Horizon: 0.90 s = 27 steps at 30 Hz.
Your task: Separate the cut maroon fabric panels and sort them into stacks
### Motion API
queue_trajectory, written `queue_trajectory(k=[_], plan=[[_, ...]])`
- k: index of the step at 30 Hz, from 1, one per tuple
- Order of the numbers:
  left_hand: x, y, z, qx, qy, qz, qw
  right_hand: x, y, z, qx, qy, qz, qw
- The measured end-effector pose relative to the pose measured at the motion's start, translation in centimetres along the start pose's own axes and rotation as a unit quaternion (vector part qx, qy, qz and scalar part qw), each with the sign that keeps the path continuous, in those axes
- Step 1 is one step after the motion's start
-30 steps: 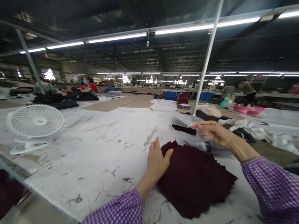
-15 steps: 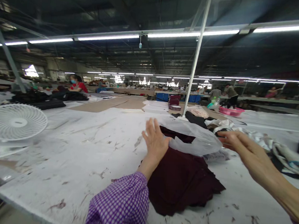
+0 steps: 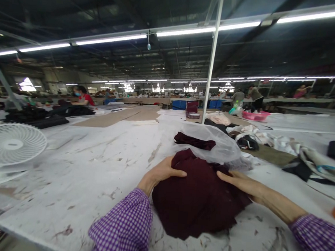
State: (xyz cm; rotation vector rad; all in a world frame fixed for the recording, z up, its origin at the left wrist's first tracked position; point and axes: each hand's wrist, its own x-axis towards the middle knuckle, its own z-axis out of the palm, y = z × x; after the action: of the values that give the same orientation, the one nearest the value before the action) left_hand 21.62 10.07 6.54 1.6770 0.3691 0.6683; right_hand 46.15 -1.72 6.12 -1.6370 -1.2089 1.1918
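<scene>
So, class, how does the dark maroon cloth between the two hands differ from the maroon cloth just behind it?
Size: the front cloth shows a broad surface; the rear cloth shows only a narrow strip.
Contact: the left hand and right hand touch the front cloth; neither touches the rear cloth.
Surroundings: clear plastic surrounds much of the rear cloth; the front cloth lies mostly uncovered.
Shared: both are dark maroon.

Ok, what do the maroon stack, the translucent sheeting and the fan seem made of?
Maroon stack: probably cloth, weave unclear; matte, softly buckled, with uneven edges.
Translucent sheeting: likely thin plastic film, given its wrinkles and faint sheen.
Fan: apparently moulded plastic, smooth white, with slim ribs.
</scene>
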Motion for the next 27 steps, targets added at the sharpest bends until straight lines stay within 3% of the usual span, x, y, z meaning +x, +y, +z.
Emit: queue_trajectory(k=[3,6,9,13,16,18,20,23,27], plan=[[-0.3,0.5,-0.5,-0.035,-0.019,-0.008,0.999,-0.9,-0.6,1.0,0.081,-0.022,0.046,0.995],[-0.3,-0.1,-1.0,-0.018,-0.004,-0.031,0.999,-1.6,-0.9,1.7,0.133,-0.037,0.026,0.99],[-0.1,-0.9,-1.5,0.013,0.015,-0.102,0.995,-1.4,-0.9,1.6,0.118,-0.035,0.003,0.992],[-0.2,-0.9,-2.3,-0.007,0.024,-0.107,0.994,-0.4,-0.2,-0.3,-0.101,0.06,-0.023,0.993],[-0.6,-0.3,-3.0,-0.019,0.007,-0.082,0.996,-0.7,-0.2,-1.4,-0.303,0.16,-0.102,0.934],[-0.9,-0.1,-3.4,-0.029,-0.018,-0.07,0.997,-1.7,-0.9,-1.2,-0.361,0.182,-0.16,0.9],[-1.1,-0.1,-3.8,-0.033,-0.041,-0.052,0.997,-2.9,-1.9,0.0,-0.342,0.177,-0.204,0.9],[-1.2,0.2,-3.9,-0.027,-0.057,-0.024,0.998,-4.3,-3.3,2.6,-0.219,0.114,-0.239,0.939],[-1.1,1.1,-3.2,-0.003,-0.031,0.0,1.0,-4.7,-4.4,6.3,-0.082,0.025,-0.237,0.968]])
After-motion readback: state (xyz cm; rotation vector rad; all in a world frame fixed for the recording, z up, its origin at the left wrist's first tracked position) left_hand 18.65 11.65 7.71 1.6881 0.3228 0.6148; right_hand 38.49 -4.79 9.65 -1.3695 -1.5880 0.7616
